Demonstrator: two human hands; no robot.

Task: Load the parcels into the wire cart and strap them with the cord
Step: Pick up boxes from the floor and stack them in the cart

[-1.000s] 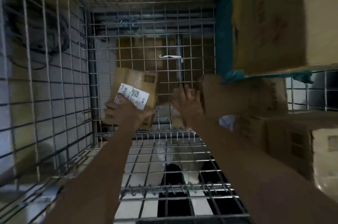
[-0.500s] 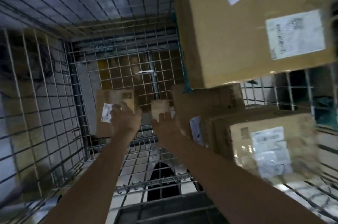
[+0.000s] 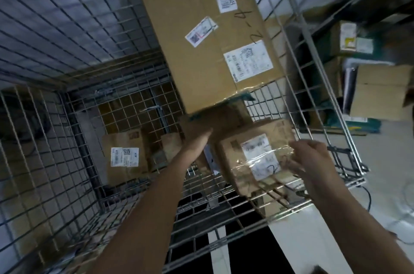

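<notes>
Loading's moving along: left hand [image 3: 197, 142] has let go of the small brown labelled parcel [image 3: 124, 158], now standing far-left in the wire cart [image 3: 56, 117]. Both hands, open, now reach around the tape-wrapped cardboard parcel [image 3: 257, 157]; right hand [image 3: 309, 157] touching its right edge.

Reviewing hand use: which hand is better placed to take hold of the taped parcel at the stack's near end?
Right. The right hand is already at the taped parcel; the left hand reaches past it.
</notes>
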